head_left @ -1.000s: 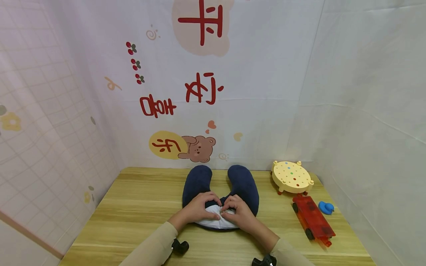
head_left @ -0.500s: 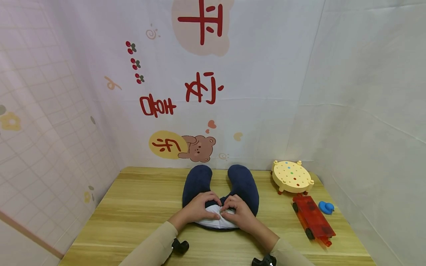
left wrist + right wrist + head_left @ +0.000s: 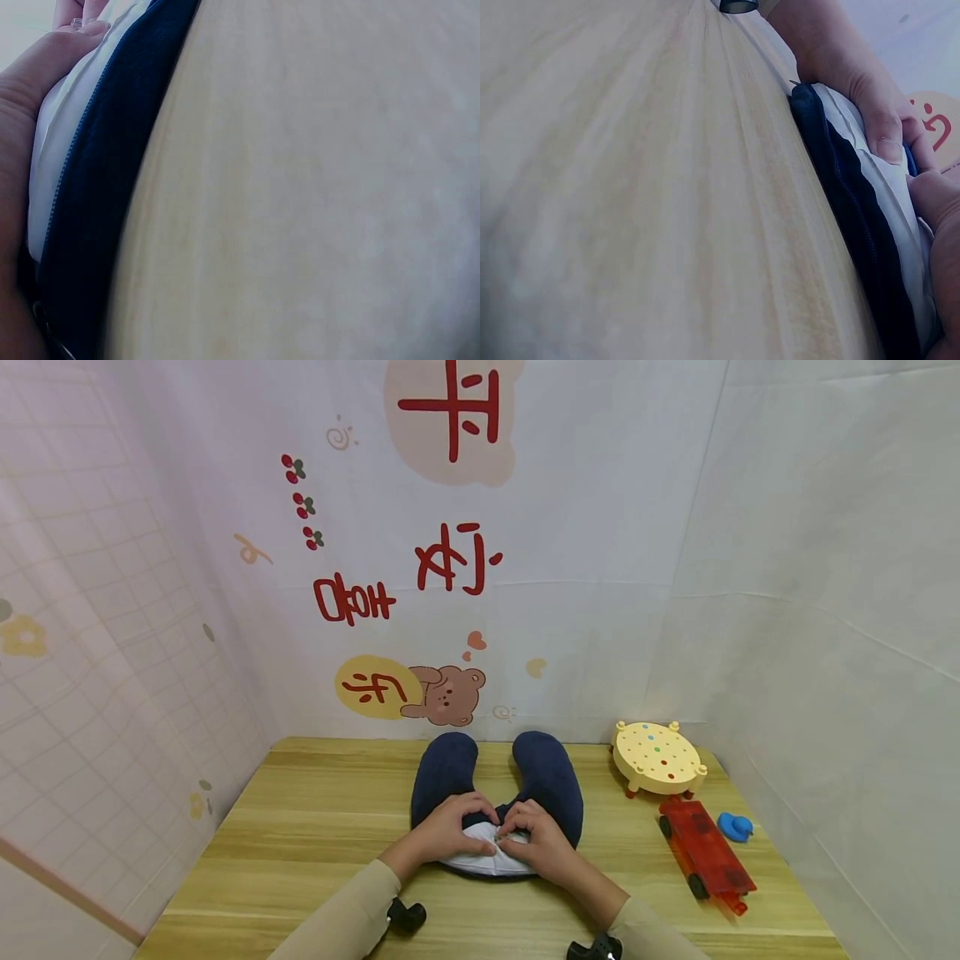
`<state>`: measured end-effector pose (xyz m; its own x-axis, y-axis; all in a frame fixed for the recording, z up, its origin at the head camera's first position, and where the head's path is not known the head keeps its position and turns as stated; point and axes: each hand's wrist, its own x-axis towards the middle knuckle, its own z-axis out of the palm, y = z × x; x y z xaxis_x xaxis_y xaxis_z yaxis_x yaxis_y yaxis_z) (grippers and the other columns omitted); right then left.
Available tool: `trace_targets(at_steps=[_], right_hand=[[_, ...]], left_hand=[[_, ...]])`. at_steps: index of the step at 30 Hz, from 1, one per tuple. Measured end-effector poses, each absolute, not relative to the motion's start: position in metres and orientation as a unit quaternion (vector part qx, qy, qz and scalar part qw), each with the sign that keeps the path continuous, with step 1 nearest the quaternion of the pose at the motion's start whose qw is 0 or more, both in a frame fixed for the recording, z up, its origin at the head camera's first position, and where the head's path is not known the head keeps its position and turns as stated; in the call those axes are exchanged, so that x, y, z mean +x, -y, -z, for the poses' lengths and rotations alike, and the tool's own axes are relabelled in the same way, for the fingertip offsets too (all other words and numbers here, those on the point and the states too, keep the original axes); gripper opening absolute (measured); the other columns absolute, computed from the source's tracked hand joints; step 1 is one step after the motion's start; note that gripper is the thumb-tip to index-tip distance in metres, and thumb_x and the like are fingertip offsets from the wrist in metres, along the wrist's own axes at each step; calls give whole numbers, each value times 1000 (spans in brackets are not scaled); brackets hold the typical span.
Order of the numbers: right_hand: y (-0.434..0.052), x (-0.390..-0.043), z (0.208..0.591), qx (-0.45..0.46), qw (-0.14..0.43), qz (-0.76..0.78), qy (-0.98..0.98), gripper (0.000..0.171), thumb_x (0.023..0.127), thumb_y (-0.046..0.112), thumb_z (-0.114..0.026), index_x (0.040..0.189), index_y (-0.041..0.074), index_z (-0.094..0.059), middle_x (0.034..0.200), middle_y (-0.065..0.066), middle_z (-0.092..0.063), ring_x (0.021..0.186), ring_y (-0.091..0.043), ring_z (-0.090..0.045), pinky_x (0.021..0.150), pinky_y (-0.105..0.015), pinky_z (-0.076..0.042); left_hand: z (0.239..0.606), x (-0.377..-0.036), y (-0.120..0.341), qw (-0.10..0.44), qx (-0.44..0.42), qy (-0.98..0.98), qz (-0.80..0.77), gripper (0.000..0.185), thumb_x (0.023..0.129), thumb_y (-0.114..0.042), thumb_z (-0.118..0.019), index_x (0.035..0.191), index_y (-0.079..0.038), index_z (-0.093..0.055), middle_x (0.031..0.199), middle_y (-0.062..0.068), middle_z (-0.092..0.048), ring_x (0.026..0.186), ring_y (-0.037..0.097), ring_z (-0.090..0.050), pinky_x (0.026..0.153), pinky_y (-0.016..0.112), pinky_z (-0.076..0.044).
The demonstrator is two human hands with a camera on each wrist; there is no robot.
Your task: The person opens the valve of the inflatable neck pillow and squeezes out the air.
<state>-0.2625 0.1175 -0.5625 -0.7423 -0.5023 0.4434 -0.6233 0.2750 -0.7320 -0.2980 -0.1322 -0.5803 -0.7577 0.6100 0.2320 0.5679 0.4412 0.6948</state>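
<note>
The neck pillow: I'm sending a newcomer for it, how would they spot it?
On the wooden table, find the left hand and right hand. Both grip the neck pillow, navy and U-shaped with white at its near curve, unlike the red wheeled toy and yellow toy.

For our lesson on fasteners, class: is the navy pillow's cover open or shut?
Open: the navy cover gapes along its curved near side, baring white inner fabric beside zipper teeth.

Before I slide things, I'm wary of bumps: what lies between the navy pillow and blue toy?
The head view shows the red wheeled toy and bare tabletop.
</note>
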Motion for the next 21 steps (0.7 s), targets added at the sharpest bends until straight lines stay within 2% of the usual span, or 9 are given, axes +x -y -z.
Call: trace_targets(at_steps=[10, 15, 21], right_hand=[[-117, -263, 567, 357, 71, -487, 794, 13, 90, -7, -86, 96, 4, -83, 98, -13, -72, 102, -31, -61, 95, -30, -51], [-119, -275, 588, 350, 73, -479, 801, 16, 90, -2, -88, 95, 11, -83, 99, -6, -72, 103, -26, -60, 96, -30, -51], [-122, -283, 599, 353, 65, -470, 806, 14, 91, 1, -89, 97, 13, -84, 100, -3, -72, 104, -26, -61, 96, -31, -52]], left_hand=[[580, -298, 132, 30, 347, -847, -402, 39, 91, -42, -93, 121, -22, -78, 126, -12, -71, 118, 10, -64, 107, 40, -49], [578, -297, 132, 32, 347, -845, -406, 39, 91, -41, -94, 121, -21, -78, 126, -11, -72, 118, 11, -64, 108, 40, -50], [580, -298, 132, 32, 347, -846, -403, 39, 91, -42, -94, 121, -21, -78, 125, -11, -71, 118, 11, -64, 107, 40, -50]])
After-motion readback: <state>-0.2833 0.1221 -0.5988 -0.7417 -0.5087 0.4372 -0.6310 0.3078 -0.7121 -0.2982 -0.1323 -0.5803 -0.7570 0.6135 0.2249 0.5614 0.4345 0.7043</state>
